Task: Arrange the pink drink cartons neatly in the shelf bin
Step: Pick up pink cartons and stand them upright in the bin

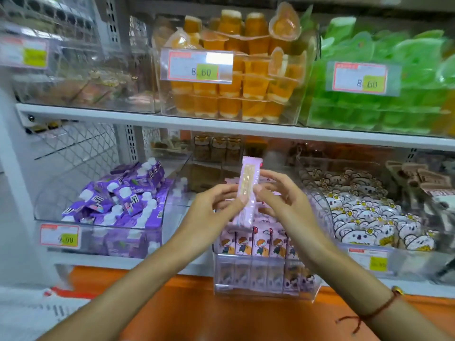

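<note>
I hold one pink drink carton (247, 190) upright and edge-on above the clear shelf bin (266, 289), which is pulled forward off the lower shelf. My left hand (214, 205) pinches its left side. My right hand (283, 195) grips its right side. Below it, a row of pink cartons (256, 242) with a cartoon figure stands upright in the bin, and a second row shows through the bin's front wall.
A clear bin of purple cartons (118, 205) sits to the left, and one of white bear-shaped packs (364, 212) to the right. The upper shelf (172, 120) carries orange jelly cups (236, 77) and green ones (384, 77). An orange ledge (197, 311) runs below.
</note>
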Demonstrator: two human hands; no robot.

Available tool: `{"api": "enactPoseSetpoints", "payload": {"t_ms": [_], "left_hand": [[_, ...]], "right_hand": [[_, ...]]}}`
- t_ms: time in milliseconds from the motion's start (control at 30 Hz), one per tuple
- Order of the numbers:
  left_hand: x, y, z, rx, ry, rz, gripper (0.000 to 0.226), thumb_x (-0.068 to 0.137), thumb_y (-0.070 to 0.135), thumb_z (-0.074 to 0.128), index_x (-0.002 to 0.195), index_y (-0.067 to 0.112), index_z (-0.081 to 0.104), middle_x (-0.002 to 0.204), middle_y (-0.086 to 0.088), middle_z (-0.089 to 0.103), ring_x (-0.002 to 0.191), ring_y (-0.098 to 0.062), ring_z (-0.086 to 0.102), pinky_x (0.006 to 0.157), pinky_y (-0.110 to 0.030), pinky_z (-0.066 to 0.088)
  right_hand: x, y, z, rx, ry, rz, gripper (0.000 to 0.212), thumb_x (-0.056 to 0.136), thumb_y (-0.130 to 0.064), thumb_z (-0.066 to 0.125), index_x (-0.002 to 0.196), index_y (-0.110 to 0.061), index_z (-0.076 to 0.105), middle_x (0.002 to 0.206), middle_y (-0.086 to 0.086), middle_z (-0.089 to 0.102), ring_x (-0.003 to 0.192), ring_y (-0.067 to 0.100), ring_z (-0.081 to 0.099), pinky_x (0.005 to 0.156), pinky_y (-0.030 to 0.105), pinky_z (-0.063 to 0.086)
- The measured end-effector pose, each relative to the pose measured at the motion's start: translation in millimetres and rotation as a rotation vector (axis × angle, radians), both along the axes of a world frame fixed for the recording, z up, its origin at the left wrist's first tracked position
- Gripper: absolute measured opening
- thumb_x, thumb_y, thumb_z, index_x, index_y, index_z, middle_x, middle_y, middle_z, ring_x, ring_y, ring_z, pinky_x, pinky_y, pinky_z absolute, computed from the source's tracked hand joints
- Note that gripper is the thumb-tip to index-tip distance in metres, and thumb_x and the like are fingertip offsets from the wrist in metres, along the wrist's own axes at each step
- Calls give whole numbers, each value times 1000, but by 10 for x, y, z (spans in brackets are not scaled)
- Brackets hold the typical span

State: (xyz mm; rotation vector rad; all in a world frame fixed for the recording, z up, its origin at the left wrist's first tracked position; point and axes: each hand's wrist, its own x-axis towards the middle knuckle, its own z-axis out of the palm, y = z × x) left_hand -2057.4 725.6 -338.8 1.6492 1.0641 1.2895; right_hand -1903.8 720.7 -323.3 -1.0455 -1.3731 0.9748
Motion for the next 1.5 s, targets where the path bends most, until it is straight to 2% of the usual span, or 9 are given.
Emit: {"api": "enactPoseSetpoints", "payload": {"t_ms": [100, 267, 433, 633, 833, 967, 1100, 1367, 1500], "left_hand": [[-30, -34, 71, -209, 34, -39, 28, 97, 32, 50, 111, 17, 69, 100, 0, 69, 89, -10, 62, 74, -20, 51], [-50, -82, 53, -249, 27, -66, 30, 98, 29, 51, 111, 11, 70, 97, -2, 73, 77, -2, 67, 63, -17, 56], [-77, -35, 10, -130, -71, -61, 20, 89, 18, 65, 104, 31, 65, 95, 15, 72, 84, 5, 68, 64, -9, 51], [-75, -25, -25, 11, -88, -114, 50, 86, 9, 68, 131, 23, 53, 126, 9, 62, 114, 3, 58, 86, -10, 48], [1, -77, -23, -28, -211, -95, 43, 88, 13, 64, 128, 19, 51, 122, 5, 65, 106, -5, 65, 86, -23, 55], [50, -96, 16, -105, -361, -12, 50, 79, 28, 69, 124, 15, 51, 113, -1, 70, 94, -7, 70, 69, -20, 57], [-34, -56, 49, -105, -388, 55, 74, 72, 30, 74, 138, 28, 40, 123, 7, 62, 110, -8, 64, 91, -27, 54], [-134, -97, 61, 139, -57, 44, 36, 88, 11, 64, 119, 30, 59, 110, 4, 65, 99, -4, 66, 81, -23, 57], [-216, 116, 69, 234, -107, 185, 33, 87, 8, 65, 119, 17, 62, 102, 6, 70, 88, 1, 66, 78, -15, 53]], "right_hand": [[-30, -2, 17, -104, 23, 53, 30, 94, -16, 58, 123, -15, 60, 96, 14, 68, 66, 13, 62, 58, 17, 51], [-17, 11, -59, -123, -16, 57, 30, 93, -15, 59, 122, -11, 58, 81, 7, 67, 55, 7, 60, 56, 17, 51], [51, 6, -86, -10, -69, 67, 40, 93, -25, 59, 131, -28, 49, 95, -3, 70, 81, 4, 67, 71, 14, 54], [128, -94, -94, 287, -247, 131, 37, 89, -15, 64, 123, -24, 55, 113, -5, 61, 102, 6, 59, 85, 17, 49], [155, -101, -177, 312, -362, 136, 54, 88, -24, 65, 136, -37, 44, 124, -16, 55, 114, 0, 53, 91, 13, 43], [68, -119, -217, 324, -274, 100, 46, 86, -21, 68, 126, -31, 49, 111, -19, 61, 103, 4, 61, 85, 18, 50], [79, -87, -148, 211, -89, 177, 25, 90, -17, 62, 115, -20, 60, 107, -12, 69, 95, 5, 67, 77, 15, 52], [198, 206, -74, -106, 173, 95, 32, 92, -32, 57, 111, -7, 59, 94, 5, 70, 73, 14, 63, 63, 20, 52], [142, 469, -113, 31, -223, -56, 39, 93, -38, 56, 125, -18, 49, 103, -5, 69, 88, 10, 64, 69, 14, 51]]}}
